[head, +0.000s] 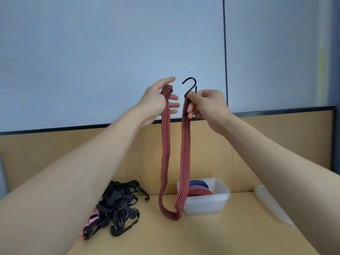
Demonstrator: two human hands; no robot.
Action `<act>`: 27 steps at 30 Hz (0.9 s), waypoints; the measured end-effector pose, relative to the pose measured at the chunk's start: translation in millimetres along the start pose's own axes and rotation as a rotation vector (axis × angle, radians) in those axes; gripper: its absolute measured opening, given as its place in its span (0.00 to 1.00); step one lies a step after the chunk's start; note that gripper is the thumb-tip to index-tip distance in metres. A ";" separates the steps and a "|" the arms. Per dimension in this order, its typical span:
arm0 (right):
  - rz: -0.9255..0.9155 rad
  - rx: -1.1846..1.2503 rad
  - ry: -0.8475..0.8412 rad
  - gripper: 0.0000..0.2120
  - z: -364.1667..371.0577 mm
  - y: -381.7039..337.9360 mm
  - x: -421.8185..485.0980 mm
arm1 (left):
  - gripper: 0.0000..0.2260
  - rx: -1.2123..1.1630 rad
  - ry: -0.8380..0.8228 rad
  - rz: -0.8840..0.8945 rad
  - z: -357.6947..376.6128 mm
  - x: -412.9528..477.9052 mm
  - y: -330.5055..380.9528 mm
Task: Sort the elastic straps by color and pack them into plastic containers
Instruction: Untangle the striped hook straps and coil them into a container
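A red-and-black striped strap (185, 153) hangs in a limp U, its low bend on the bench (202, 236), with the left hand (158, 100) at 11 o'clock and the right hand (206, 104) at 1 o'clock each pinching a hooked end; it looks light, soft and stretchy, best held by those ends.

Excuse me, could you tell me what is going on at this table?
A person holds a red-and-black striped strap up by its two hooked ends, one in the left hand, one in the right hand; its loop sags onto the table. A clear container already holds rolled straps, and a pile of black straps waits at left.
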State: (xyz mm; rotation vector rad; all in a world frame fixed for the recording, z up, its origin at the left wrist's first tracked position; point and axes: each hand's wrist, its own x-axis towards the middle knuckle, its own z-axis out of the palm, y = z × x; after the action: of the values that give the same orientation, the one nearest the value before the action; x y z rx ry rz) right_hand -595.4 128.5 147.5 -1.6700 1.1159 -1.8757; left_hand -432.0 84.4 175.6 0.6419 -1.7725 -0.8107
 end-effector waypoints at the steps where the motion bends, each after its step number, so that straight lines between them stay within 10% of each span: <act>1: -0.014 -0.013 -0.002 0.15 -0.4 -7.2 1.8 | 0.31 -0.008 -0.001 0.001 0.4 1.5 4.7; 19: -0.075 -0.160 0.312 0.14 7.6 -68.7 18.7 | 0.13 -0.113 0.020 -0.056 21.5 -9.7 51.1; 27: 0.048 -0.242 0.366 0.11 11.3 -74.2 14.3 | 0.09 -0.043 -0.291 -0.036 25.6 -23.4 55.0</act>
State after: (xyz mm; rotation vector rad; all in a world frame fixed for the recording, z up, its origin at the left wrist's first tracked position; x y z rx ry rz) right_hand -571.8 159.5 213.2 -1.4328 1.5661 -2.1423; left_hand -451.2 142.1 198.6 0.5498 -2.0033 -1.0050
